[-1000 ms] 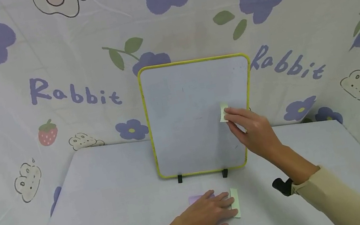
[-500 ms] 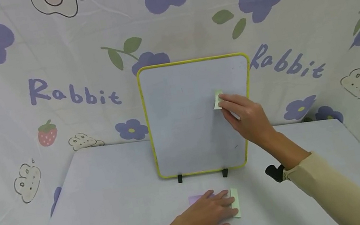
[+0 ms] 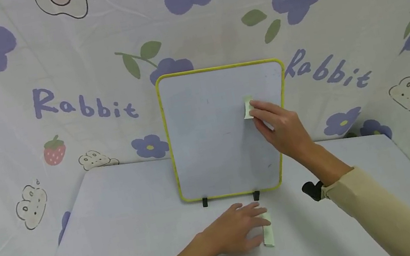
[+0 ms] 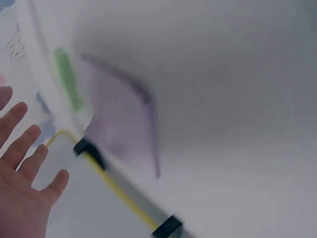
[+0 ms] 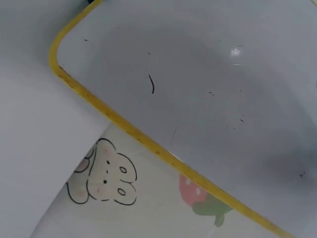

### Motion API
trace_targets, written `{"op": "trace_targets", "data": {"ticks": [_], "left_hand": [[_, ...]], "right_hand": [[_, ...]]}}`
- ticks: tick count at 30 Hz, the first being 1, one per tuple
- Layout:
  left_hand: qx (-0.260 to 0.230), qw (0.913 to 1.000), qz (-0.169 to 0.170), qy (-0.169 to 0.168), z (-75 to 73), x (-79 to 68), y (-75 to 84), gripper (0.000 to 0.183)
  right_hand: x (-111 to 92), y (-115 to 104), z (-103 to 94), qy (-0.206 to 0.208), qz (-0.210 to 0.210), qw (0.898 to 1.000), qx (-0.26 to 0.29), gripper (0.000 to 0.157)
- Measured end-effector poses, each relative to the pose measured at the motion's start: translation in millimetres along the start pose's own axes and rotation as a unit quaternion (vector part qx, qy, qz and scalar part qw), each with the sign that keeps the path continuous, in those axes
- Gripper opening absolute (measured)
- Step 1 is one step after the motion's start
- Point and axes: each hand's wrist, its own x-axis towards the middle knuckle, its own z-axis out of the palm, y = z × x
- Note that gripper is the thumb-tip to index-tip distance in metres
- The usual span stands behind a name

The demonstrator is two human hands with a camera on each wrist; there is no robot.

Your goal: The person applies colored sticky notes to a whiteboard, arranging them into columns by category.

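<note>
My right hand [image 3: 283, 128] pinches a pale green sticky note [image 3: 248, 112] against the right half of a yellow-framed whiteboard [image 3: 210, 159]; the note's lower left corner curls outward. That hand is out of frame in the right wrist view, which shows the board's marked surface [image 5: 188, 74]. Over the table in front of the board, my left hand [image 3: 237, 232] hovers with fingers spread and holds nothing. By its fingertips lies a narrow green sticky-note pad [image 3: 268, 238]. A purple sticky-note pad [image 4: 121, 121] shows blurred in the left wrist view; the left hand hides it in the head view.
Two black feet [image 3: 256, 196] hold the board upright on the white table [image 3: 125, 233]. Behind it hangs a cloth [image 3: 204, 32] printed with flowers and rabbits. Black camera mounts [image 3: 313, 191] sit at the wrists.
The right hand has moved the green note up the board and slightly left. The left hand has lifted off the pads and shifted slightly away from me.
</note>
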Motion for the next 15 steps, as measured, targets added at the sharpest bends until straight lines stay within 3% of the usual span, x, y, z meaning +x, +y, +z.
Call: {"op": "trace_targets", "data": {"ticks": [3,6,8,12,15], "left_hand": [[-0.027,0.9968,0.008,0.074,-26.0,6.9,-7.2,0.029],[-0.036,0.9837,0.021,0.175,-55.7,13.9,-14.5,0.022],[-0.034,0.969,0.026,0.243,-75.4,19.1,-19.4,0.02],[0.029,0.9297,0.012,0.367,-107.1,30.4,-29.8,0.021],[0.098,0.9074,-0.017,0.408,-124.5,39.3,-37.4,0.028]], "right_hand": [[0,2,0.4,0.002,-0.008,1.0,-0.001,0.02],[0,3,0.2,0.0,-0.014,1.0,-0.004,0.019],[0,4,-0.2,-0.004,-0.013,1.0,-0.006,0.019],[-1,4,-0.5,-0.012,-0.006,1.0,-0.007,0.02],[-1,5,-0.1,-0.017,-0.004,1.0,-0.007,0.02]]}}
